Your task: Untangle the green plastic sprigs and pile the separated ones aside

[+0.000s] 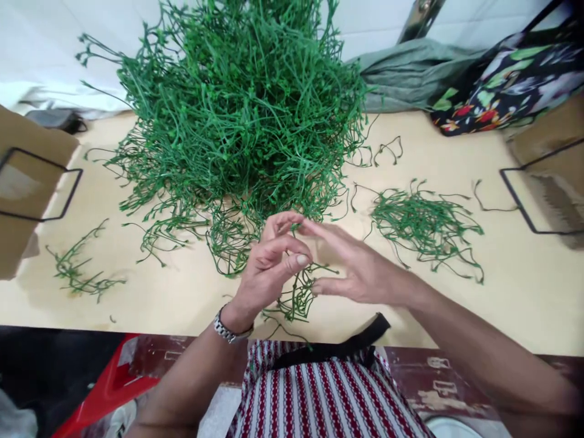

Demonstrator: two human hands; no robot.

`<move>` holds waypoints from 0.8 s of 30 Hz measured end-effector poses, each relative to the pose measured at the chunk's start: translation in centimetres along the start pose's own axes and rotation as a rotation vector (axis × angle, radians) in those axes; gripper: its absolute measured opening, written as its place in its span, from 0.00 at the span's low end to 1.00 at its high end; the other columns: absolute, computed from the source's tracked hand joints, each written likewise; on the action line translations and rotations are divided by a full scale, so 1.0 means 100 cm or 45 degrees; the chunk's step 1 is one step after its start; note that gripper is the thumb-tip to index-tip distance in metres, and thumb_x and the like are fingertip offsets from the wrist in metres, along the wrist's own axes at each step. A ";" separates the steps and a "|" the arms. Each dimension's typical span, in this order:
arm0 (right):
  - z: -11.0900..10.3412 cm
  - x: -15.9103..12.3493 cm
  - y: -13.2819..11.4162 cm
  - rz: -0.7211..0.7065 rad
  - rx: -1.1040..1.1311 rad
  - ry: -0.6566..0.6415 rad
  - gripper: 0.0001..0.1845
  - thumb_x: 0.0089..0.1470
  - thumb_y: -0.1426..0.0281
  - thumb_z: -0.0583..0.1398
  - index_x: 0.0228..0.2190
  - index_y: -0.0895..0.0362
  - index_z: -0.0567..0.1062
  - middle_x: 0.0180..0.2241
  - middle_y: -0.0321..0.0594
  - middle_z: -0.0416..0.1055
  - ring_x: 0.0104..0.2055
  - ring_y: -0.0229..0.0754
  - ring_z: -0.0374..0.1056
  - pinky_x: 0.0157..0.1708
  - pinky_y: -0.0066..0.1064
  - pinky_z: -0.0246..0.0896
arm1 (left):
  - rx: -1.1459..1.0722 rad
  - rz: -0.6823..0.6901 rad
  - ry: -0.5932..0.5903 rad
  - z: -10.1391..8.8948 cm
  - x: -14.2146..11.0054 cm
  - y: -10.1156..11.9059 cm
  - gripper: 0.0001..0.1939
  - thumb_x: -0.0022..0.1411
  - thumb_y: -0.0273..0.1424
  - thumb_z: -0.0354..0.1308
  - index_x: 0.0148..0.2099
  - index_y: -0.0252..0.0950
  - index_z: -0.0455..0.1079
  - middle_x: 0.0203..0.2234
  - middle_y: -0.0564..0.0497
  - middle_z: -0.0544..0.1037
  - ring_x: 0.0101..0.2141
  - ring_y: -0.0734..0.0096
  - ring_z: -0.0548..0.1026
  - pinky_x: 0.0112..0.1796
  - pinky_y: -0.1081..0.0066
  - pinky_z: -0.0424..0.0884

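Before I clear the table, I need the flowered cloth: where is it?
In the head view, the flowered cloth is at the upper right, beside the grey-green cloth and above the right-hand cardboard.

No readable text, brand or numbers. Pale patch (17, 184) on left-side box (41, 137): possibly label, too blurred.
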State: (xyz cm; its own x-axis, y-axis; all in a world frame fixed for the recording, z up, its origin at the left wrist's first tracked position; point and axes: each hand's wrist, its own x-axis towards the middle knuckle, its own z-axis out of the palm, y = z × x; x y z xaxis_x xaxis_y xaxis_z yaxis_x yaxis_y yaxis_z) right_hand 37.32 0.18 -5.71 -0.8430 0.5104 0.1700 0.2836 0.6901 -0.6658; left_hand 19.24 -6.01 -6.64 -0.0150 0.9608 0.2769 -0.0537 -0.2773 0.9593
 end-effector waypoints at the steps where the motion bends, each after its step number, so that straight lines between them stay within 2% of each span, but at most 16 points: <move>1: 0.009 0.006 -0.003 -0.048 0.104 -0.027 0.39 0.50 0.57 0.59 0.58 0.54 0.49 0.56 0.47 0.55 0.58 0.48 0.51 0.54 0.45 0.53 | -0.019 0.023 0.061 0.003 0.000 -0.002 0.03 0.54 0.28 0.59 0.29 0.38 0.74 0.47 0.49 0.65 0.55 0.63 0.57 0.58 0.59 0.50; 3: 0.021 0.012 -0.002 -0.131 0.219 -0.052 0.35 0.51 0.62 0.59 0.57 0.54 0.53 0.52 0.46 0.60 0.56 0.46 0.53 0.53 0.44 0.53 | -0.036 0.028 0.124 0.006 -0.002 -0.006 0.03 0.53 0.29 0.60 0.29 0.39 0.74 0.49 0.50 0.64 0.57 0.62 0.55 0.58 0.58 0.48; 5: 0.027 0.010 0.004 -0.172 0.266 -0.036 0.28 0.51 0.66 0.59 0.53 0.54 0.59 0.46 0.44 0.64 0.53 0.45 0.56 0.52 0.43 0.54 | -0.048 -0.004 0.086 0.008 -0.003 -0.008 0.03 0.52 0.31 0.61 0.28 0.39 0.74 0.49 0.49 0.65 0.57 0.61 0.56 0.58 0.57 0.47; 7: 0.029 0.006 0.008 -0.196 0.315 -0.005 0.24 0.51 0.68 0.59 0.50 0.54 0.62 0.44 0.43 0.64 0.51 0.44 0.58 0.50 0.42 0.57 | -0.057 -0.049 0.032 0.008 -0.003 -0.008 0.04 0.52 0.33 0.61 0.28 0.39 0.74 0.48 0.49 0.67 0.56 0.61 0.58 0.58 0.56 0.48; 13: 0.034 0.007 0.005 -0.158 0.483 0.090 0.31 0.48 0.72 0.62 0.52 0.53 0.58 0.49 0.43 0.61 0.53 0.43 0.57 0.51 0.41 0.57 | 0.025 -0.112 -0.005 0.011 -0.001 -0.005 0.04 0.53 0.32 0.60 0.31 0.41 0.76 0.48 0.49 0.68 0.55 0.63 0.59 0.56 0.58 0.52; 17: 0.040 0.008 0.005 -0.271 0.477 0.124 0.28 0.51 0.68 0.59 0.53 0.52 0.57 0.51 0.44 0.58 0.57 0.44 0.50 0.55 0.43 0.51 | 0.092 -0.061 0.009 0.014 -0.001 -0.003 0.05 0.55 0.33 0.58 0.33 0.41 0.75 0.50 0.49 0.67 0.55 0.62 0.59 0.56 0.59 0.53; 19: 0.041 0.006 0.006 -0.277 0.400 0.179 0.22 0.52 0.66 0.59 0.48 0.54 0.62 0.51 0.45 0.58 0.57 0.45 0.49 0.55 0.44 0.50 | 0.164 -0.043 0.043 0.012 -0.004 0.001 0.07 0.57 0.33 0.56 0.37 0.40 0.74 0.49 0.47 0.67 0.54 0.63 0.60 0.54 0.59 0.55; 22: 0.041 0.003 0.008 -0.252 0.329 0.254 0.12 0.52 0.63 0.59 0.37 0.56 0.67 0.45 0.45 0.63 0.52 0.44 0.56 0.51 0.42 0.54 | 0.445 -0.030 0.164 0.009 -0.016 0.010 0.08 0.59 0.30 0.54 0.40 0.38 0.71 0.41 0.46 0.69 0.47 0.65 0.65 0.49 0.62 0.60; 24: 0.042 0.001 0.009 -0.264 0.321 0.304 0.11 0.52 0.62 0.58 0.34 0.56 0.66 0.39 0.43 0.66 0.47 0.43 0.60 0.47 0.41 0.57 | 0.556 -0.095 0.126 0.008 -0.025 0.014 0.06 0.58 0.29 0.54 0.39 0.36 0.69 0.36 0.47 0.70 0.42 0.67 0.67 0.45 0.64 0.62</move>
State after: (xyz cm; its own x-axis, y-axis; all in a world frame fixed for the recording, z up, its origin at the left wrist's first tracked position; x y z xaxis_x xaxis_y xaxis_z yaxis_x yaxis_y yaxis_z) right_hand 35.57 -1.30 -9.35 -0.7320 0.4991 0.4638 -0.0274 0.6586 -0.7520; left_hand 20.05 -8.76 -5.96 -0.1234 0.9678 0.2195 0.3674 -0.1610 0.9160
